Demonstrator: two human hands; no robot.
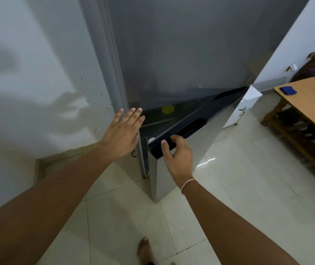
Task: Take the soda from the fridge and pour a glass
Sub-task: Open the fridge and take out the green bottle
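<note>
A tall grey fridge (181,54) stands in front of me. Its lower door (189,150) is swung partly open toward the right. My right hand (177,152) grips the dark top edge of that door, fingers curled into the recessed handle and thumb on the edge. My left hand (123,131) lies flat with straight fingers against the fridge's left front corner, at the bottom of the upper door. Through the gap I see a shelf and something yellow-green (168,109). No soda bottle or glass can be made out.
A stained white wall (38,83) is at the left. A wooden table (309,104) with a blue cloth (288,90) stands at the right, beside a low white cabinet (242,111). Pale floor tiles (238,178) lie below, with my bare foot (145,249) near the bottom edge.
</note>
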